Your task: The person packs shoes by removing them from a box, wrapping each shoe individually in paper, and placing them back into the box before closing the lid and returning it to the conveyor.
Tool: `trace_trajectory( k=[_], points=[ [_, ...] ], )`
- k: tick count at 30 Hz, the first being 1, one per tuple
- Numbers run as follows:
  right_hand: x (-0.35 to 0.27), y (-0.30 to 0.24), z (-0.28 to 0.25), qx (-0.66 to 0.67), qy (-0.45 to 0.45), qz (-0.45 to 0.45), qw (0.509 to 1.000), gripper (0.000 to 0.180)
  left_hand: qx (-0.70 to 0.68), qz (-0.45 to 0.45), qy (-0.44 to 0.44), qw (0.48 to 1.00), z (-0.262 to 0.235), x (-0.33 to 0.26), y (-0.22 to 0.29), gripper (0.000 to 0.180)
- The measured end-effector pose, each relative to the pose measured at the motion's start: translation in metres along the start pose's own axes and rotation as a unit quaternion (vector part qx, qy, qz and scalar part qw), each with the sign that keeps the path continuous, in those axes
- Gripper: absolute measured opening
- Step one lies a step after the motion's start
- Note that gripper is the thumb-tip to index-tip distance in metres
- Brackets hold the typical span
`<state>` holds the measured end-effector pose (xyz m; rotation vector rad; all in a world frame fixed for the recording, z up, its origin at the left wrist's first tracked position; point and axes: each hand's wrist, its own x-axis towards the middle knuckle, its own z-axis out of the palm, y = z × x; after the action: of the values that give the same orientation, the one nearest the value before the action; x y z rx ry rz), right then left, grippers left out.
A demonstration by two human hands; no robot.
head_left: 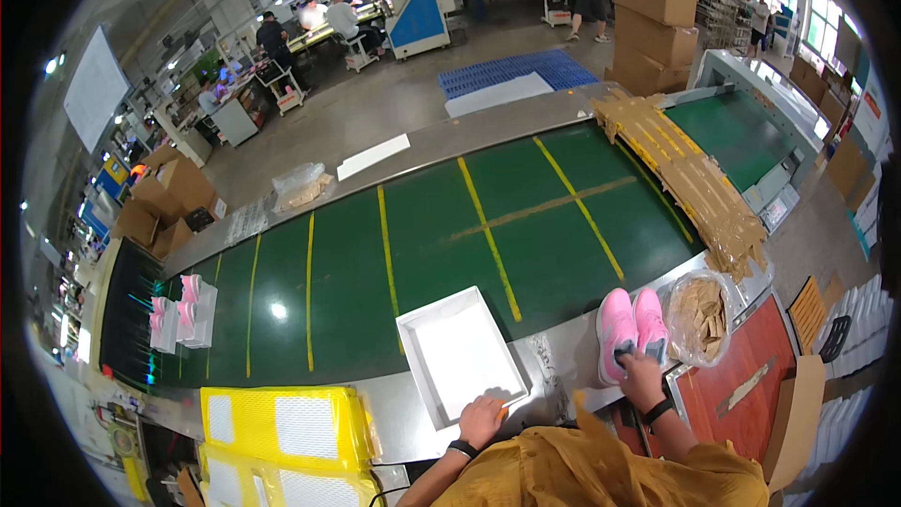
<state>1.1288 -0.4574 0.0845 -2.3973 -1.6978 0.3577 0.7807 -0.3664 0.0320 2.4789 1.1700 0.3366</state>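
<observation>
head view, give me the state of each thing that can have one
white box: open on top, nothing seen inside
left hand: at the box's near edge
near pink shoes: side by side, toes away from the person
right hand: fingers at the shoes' near end
clear bag: holding brown pieces
green belt: running or stopped, cannot tell
cardboard boxes: stacked

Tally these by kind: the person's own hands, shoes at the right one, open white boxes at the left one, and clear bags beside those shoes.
Left hand and right hand: 2
Pink shoes: 2
Open white box: 1
Clear bag: 1
Total: 6
</observation>
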Motion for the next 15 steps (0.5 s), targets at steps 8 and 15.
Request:
trace_trajectory(
  k=[8,15],
  points=[
    [0.045,-0.105,0.098,0.602,-0.241,-0.146,0.747,0.119,-0.091,0.051,0.052,0.993,-0.036,0.025,0.025,0.011],
    [0.047,-0.059,0.13,0.476,-0.275,-0.072,0.832,0.122,-0.347,-0.17,0.218,0.896,-0.146,0.01,0.024,0.014]
  ],
)
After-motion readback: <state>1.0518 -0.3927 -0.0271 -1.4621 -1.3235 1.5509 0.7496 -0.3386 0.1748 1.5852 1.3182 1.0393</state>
